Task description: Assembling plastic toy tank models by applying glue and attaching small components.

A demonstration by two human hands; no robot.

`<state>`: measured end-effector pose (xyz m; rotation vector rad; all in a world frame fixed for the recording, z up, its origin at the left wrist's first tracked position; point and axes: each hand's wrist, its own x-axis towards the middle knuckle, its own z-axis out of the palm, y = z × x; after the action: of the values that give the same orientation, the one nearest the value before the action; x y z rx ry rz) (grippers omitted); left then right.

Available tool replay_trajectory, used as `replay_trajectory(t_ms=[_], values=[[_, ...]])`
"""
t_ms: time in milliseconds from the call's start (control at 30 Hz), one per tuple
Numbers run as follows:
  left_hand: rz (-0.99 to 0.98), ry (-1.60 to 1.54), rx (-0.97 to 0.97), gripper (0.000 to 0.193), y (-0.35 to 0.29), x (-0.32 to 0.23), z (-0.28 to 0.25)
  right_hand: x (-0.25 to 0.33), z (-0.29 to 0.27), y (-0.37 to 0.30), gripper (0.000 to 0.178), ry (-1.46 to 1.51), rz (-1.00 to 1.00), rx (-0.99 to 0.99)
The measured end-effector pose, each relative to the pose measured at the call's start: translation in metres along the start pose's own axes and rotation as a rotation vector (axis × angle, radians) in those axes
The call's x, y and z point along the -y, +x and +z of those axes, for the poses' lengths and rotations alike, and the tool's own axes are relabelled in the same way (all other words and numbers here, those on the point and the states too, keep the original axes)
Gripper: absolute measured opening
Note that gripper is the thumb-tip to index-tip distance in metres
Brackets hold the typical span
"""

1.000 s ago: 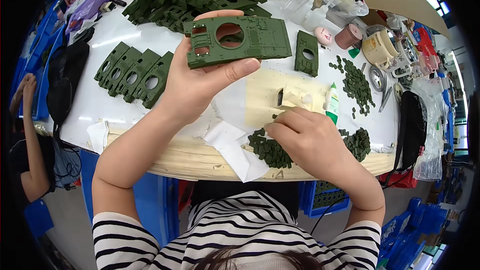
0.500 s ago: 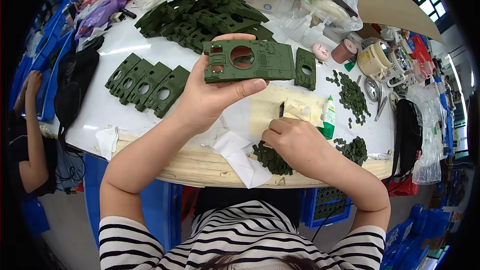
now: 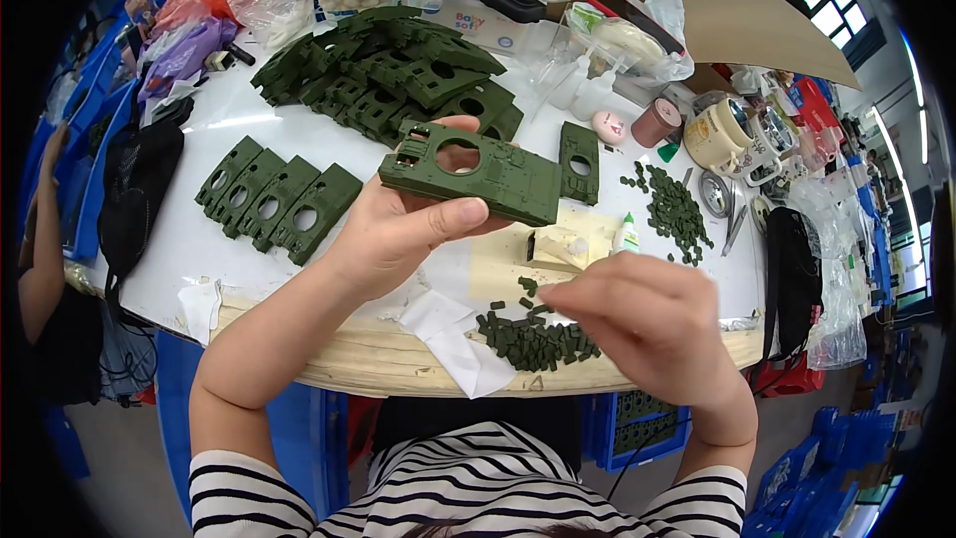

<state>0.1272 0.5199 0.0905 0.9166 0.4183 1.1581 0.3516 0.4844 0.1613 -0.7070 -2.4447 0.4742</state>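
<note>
My left hand (image 3: 393, 239) is closed around a dark green plastic tank hull (image 3: 508, 184), thumb along its near edge. A large round hole shows in the hull's top. It is held above the table, its right end tipped down toward me. Lower right, my right hand (image 3: 652, 324) is pinched, partly blurred, with a small green plastic piece (image 3: 528, 284) at its fingertips. Below those fingers lies a loose pile of small green pieces (image 3: 538, 344), partly hidden by the hand. A white glue bottle (image 3: 627, 236) with a green tip stands behind the right hand.
Several similar hulls (image 3: 324, 219) overlap in a row at left; a big heap of hulls (image 3: 378, 70) lies behind. One hull (image 3: 579, 164) and more small pieces (image 3: 677, 214) are to the right. White tissue (image 3: 458, 344) lies by the near edge. Mugs (image 3: 717, 134) stand far right.
My right hand has lifted from the near pile and moved right and toward me. The left hand has turned the hull, lowering its right end. The head view has shifted slightly.
</note>
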Motion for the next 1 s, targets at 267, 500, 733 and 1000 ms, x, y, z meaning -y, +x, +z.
replay_trajectory(t_ms=[267, 500, 733, 1000], values=[[-0.181, -0.052, 0.063, 0.075, -0.003, -0.002, 0.008, -0.027, -0.014, 0.024, 0.013, 0.883, 0.428, -0.362], [-0.245, -0.110, 0.045, 0.086, -0.010, -0.005, 0.012, -0.063, 0.007, 0.010, 0.013, 1.011, 0.515, -0.423], [-0.321, -0.056, 0.093, 0.085, -0.008, -0.005, 0.019, -0.062, 0.005, 0.011, 0.015, 1.059, 0.617, -0.370], [-0.353, -0.036, 0.135, 0.076, -0.009, -0.003, 0.022, -0.059, 0.004, 0.012, 0.017, 1.088, 0.652, -0.349]])
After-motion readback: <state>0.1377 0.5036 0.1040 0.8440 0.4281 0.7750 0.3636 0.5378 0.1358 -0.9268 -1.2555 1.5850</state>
